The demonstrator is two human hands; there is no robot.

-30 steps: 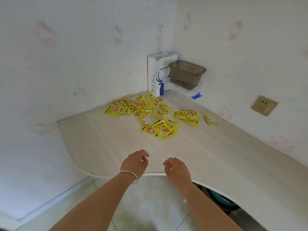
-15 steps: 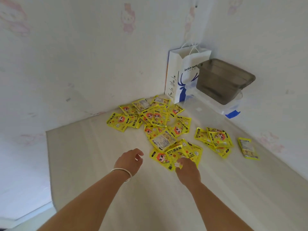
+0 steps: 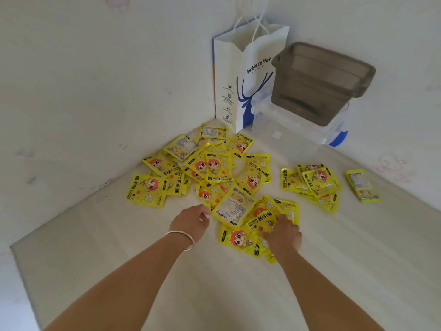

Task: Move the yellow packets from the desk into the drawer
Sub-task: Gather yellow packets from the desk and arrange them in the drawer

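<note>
A large heap of yellow hand-warmer packets [image 3: 214, 173] is lying scattered on the pale wooden desk [image 3: 214, 295], towards the corner where the 2 walls meet. A smaller cluster of packets [image 3: 312, 182] is lying to the right of the heap, apart from it, and 1 single packet [image 3: 361, 185] is lying further right again, near the wall. No drawer is being shown in this view.

The right hand [image 3: 282, 231] is being pressed down on the near edge of the heap, its fingers curled over a crumpled packet [image 3: 262, 219], which is being gripped. The left hand [image 3: 191, 220] is being held just beside the heap with its fingers loosely curled; its fingertips are lying at the edge of a face-down packet [image 3: 235, 207], and whether that packet is being touched cannot be told. Nothing is being held in it. A silver bangle [image 3: 181, 236] is being worn on the left wrist.

In the corner, a white luckin coffee paper bag [image 3: 248, 75] is standing upright. Just to its right, a grey translucent tub [image 3: 319, 82] is resting tilted on a clear plastic box [image 3: 293, 125] with a blue latch [image 3: 338, 138].
</note>
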